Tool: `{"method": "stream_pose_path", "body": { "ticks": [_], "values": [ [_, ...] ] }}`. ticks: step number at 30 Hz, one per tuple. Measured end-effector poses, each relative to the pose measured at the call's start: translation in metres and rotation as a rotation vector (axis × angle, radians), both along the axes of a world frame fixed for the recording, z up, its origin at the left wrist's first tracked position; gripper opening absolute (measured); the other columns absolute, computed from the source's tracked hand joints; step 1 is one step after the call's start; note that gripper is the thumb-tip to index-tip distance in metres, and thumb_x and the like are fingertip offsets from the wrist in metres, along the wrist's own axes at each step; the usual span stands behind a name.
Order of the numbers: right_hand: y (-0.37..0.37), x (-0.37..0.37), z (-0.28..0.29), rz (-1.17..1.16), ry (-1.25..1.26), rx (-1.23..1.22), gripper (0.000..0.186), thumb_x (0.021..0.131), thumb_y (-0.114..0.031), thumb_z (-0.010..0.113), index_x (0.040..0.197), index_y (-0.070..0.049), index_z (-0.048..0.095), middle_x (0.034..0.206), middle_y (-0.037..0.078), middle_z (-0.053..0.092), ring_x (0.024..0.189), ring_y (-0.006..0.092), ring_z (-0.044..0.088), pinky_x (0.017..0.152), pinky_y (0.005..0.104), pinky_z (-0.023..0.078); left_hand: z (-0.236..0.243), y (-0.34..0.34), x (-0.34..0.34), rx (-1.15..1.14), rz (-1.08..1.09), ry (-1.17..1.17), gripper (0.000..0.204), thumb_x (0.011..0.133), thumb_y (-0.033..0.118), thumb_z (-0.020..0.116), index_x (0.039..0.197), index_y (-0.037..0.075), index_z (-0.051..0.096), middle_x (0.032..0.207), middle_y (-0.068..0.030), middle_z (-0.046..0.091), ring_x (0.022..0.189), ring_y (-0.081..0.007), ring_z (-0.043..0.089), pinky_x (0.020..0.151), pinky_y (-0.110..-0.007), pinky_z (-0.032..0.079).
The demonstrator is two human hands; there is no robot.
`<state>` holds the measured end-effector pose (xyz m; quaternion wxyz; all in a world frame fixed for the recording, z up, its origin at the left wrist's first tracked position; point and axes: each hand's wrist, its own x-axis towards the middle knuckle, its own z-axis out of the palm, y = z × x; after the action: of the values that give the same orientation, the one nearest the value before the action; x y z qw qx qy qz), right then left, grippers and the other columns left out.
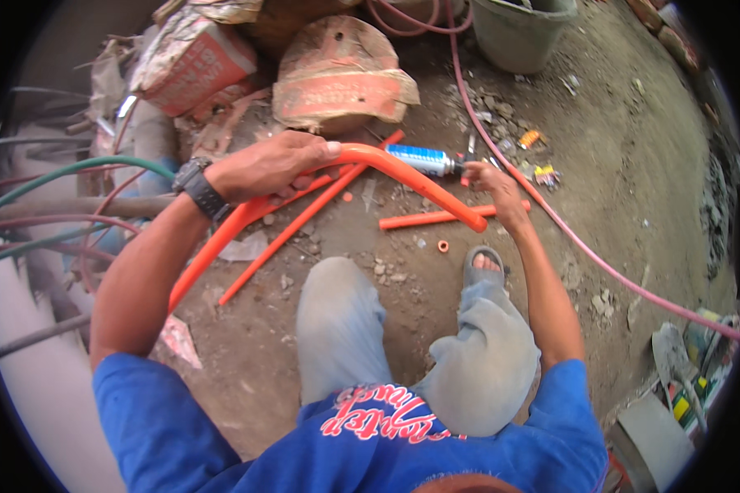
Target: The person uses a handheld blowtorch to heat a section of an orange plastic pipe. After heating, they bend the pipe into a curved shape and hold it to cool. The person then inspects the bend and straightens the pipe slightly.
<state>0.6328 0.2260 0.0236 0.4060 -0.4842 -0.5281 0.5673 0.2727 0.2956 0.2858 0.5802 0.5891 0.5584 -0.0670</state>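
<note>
Blue short-sleeved shirt, grey trousers, black wristwatch (199, 187), grey sandal (483, 264)

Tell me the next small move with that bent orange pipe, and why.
Probably bring the blue gas torch up to the bend of the orange pipe. The left hand grips the pipe just before its curve, and the right hand is at the torch's nozzle end on the ground, right beside the bend. The curve looks only partly formed.

Left hand (267, 167) clenched with arm bent, right hand (492, 182) closed, arm outstretched
</note>
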Motion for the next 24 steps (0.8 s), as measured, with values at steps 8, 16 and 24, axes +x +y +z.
{"method": "stream_pose_path", "body": {
  "ticks": [8, 16, 24],
  "values": [
    [-0.069, -0.023, 0.027, 0.352, -0.037, -0.38, 0.044, 0.105, -0.047, 0.051, 0.113, -0.006, 0.066, 0.082, -0.001, 0.057, 0.074, 0.0103, 0.057, 0.067, 0.0278, 0.048, -0.087, -0.025, 0.013, 0.157, -0.186, 0.064, 0.061, 0.104, 0.052, 0.047, 0.087, -0.002, 0.067, 0.073, -0.0103, 0.059, 0.07, -0.023, 0.057, 0.067, -0.039, 0.047],
    [-0.09, -0.025, -0.012, 0.202, -0.05, -0.429, 0.046, 0.106, -0.048, 0.049, 0.112, -0.006, 0.066, 0.078, -0.002, 0.052, 0.07, 0.0091, 0.051, 0.06, 0.0278, 0.047, -0.122, -0.035, 0.031, 0.285, -0.234, 0.035, 0.067, 0.104, 0.058, 0.045, 0.089, -0.004, 0.066, 0.072, -0.0103, 0.057, 0.067, -0.0212, 0.056, 0.065, -0.038, 0.048],
    [-0.081, -0.025, -0.011, 0.277, -0.14, -0.489, 0.051, 0.103, -0.056, 0.051, 0.105, -0.007, 0.066, 0.075, -0.002, 0.052, 0.066, 0.0096, 0.054, 0.06, 0.0268, 0.049, -0.141, -0.039, 0.022, 0.076, -0.108, 0.095, 0.064, 0.104, 0.059, 0.045, 0.087, 0.0, 0.062, 0.061, 0.0007, 0.045, 0.051, -0.0114, 0.044, 0.046, -0.031, 0.037]
  ]
}}
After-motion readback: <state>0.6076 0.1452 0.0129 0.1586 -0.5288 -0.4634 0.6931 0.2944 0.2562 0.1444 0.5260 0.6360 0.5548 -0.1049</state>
